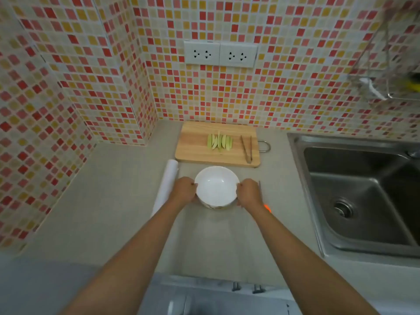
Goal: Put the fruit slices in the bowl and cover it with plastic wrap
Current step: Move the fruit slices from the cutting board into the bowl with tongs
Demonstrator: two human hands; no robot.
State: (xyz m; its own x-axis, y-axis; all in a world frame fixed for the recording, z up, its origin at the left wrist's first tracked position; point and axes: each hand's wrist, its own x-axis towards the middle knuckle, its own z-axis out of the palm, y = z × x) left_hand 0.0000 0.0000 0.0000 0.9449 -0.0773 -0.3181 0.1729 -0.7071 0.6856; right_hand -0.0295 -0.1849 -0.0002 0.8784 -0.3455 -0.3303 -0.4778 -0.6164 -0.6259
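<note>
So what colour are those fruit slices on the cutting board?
Pale green, with lighter, yellowish flesh; the fruit slices show in the head view, the only one.

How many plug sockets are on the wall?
2. The left socket plate and the right socket plate sit side by side on the tiled wall, above the cutting board.

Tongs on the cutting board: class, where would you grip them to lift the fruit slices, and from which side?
Grip the tongs near the far joined end, reaching from above. They lie flat on the cutting board, tips toward you.
</note>
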